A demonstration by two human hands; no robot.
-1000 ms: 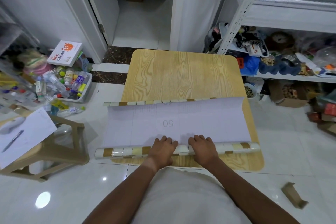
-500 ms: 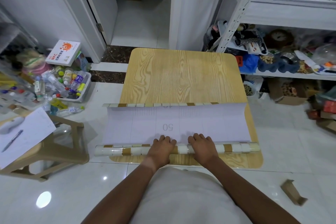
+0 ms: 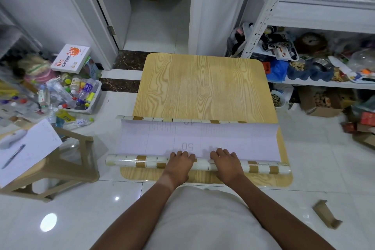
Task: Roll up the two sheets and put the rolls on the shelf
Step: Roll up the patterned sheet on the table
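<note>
A sheet (image 3: 223, 140) lies across the near half of the wooden table (image 3: 203, 87), white backing up with a printed "50". Its near edge is wound into a roll (image 3: 132, 161) with a white and brown tile pattern, wider than the table. The far edge curls up and shows the same pattern. My left hand (image 3: 179, 163) and my right hand (image 3: 226, 163) rest palm down on the middle of the roll, fingers over its top onto the flat sheet. A second sheet is not visible. The white metal shelf (image 3: 324, 16) stands at the right.
A beige stool (image 3: 67, 160) with paper and a pen stands at the left. A tub of bottles (image 3: 77, 95) sits behind it. The shelf's lower level (image 3: 316, 84) is full of clutter, with boxes below. A cardboard scrap (image 3: 326, 216) lies on the floor at the right. An open doorway is ahead.
The roll has turned slightly away from me under both hands, taking in a little more sheet. The flat part is a bit shorter.
</note>
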